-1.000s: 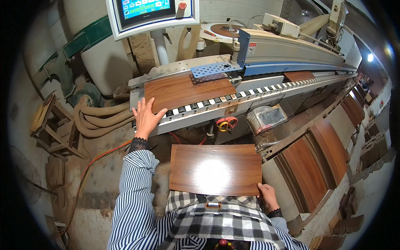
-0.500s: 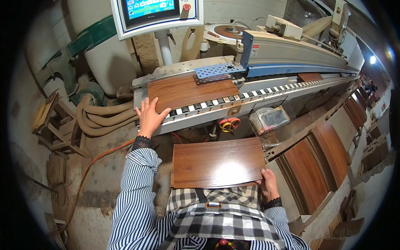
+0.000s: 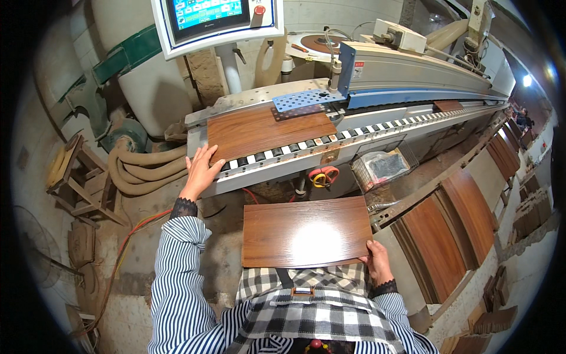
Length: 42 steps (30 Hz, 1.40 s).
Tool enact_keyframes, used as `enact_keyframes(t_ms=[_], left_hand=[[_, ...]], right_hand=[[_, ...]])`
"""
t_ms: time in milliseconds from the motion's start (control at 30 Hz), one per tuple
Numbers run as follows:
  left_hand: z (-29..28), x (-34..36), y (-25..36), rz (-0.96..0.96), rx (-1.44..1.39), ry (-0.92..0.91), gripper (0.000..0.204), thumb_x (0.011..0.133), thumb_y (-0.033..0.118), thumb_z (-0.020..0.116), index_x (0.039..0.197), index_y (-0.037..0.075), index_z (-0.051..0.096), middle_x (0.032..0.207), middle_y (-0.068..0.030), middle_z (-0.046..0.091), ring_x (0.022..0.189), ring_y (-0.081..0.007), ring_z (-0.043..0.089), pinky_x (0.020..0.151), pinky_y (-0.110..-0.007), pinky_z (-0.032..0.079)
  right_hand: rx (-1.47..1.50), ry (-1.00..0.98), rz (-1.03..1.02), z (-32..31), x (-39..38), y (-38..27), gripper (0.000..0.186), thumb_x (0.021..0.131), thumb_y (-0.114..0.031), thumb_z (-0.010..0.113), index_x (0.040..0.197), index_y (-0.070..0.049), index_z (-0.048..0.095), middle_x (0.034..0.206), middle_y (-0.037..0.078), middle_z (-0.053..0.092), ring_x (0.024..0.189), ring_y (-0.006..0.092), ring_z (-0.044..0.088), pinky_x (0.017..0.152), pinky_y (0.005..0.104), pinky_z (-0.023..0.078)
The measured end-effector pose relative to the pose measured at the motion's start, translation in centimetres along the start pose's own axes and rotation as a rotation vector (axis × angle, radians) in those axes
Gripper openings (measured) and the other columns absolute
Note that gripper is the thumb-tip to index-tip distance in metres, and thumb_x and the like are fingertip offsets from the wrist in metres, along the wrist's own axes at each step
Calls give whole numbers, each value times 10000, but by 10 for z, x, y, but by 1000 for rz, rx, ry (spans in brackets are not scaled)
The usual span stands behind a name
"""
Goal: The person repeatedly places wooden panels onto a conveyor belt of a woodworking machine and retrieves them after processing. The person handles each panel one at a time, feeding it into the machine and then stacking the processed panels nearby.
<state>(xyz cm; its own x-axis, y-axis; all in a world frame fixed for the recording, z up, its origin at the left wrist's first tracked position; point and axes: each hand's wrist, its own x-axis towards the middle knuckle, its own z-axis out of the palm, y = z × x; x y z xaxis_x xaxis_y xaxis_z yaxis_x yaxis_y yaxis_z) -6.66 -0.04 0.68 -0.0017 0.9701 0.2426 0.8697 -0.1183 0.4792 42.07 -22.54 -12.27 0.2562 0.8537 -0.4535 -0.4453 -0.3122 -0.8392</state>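
1. The checked apron lies nearest; just beyond it the near board, brown and wood-grained, is level and crosswise, with glare on its top.
2. The right grip is closed on the near board, at its right edge by the near corner; the thumb is on top.
3. To the right, well apart from the hands, more brown boards lie in a row.
4. The left grip is open, fingers spread, at the near left corner of the far board; it is not closed around it.
5. The far board lies flat on the machine, along the black-and-white rollers; its far right part runs beneath a blue perforated plate.
6. Below the rollers hang red and yellow handles; a wire basket is to their right.
7. Farther along the rollers is a small brown piece; a lit screen stands behind the machine's left end.
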Motion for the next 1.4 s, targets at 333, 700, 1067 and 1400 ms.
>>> enact_keyframes(t_ms=[333, 700, 1067, 1400], left_hand=[[-1, -10, -5, 54, 18, 77, 479, 923, 375, 593, 1335, 135, 552, 1458, -119, 452, 1406, -277, 323, 1162, -536, 34], [-1, -3, 9, 66, 91, 38, 474, 923, 403, 584, 1332, 165, 558, 1448, -115, 466, 1412, -308, 304, 1153, -566, 13], [42, 19, 58, 138, 138, 77, 487, 924, 469, 542, 1311, 175, 571, 1426, -128, 486, 1426, -331, 268, 1139, -608, 18], [89, 42, 121, 162, 29, 61, 587, 934, 492, 513, 1385, 117, 491, 1449, -131, 456, 1417, -322, 288, 1167, -526, 114]], right_hand=[[-4, -4, 16, 3, -5, -5, 186, 994, -171, 506, 1023, -5, 585, 894, 50, 640, 737, 130, 648, 653, 267, 598], [7, -16, 15, 2, -4, -4, 176, 984, -156, 509, 1040, -9, 589, 902, 47, 647, 750, 130, 648, 659, 269, 590], [5, -36, 14, -2, -3, -1, 191, 980, -168, 518, 1076, -13, 576, 948, 55, 656, 794, 133, 655, 678, 265, 585], [64, -172, -82, -6, -17, -4, 320, 976, -170, 523, 1220, 36, 525, 980, 99, 667, 765, 159, 672, 658, 264, 599]])
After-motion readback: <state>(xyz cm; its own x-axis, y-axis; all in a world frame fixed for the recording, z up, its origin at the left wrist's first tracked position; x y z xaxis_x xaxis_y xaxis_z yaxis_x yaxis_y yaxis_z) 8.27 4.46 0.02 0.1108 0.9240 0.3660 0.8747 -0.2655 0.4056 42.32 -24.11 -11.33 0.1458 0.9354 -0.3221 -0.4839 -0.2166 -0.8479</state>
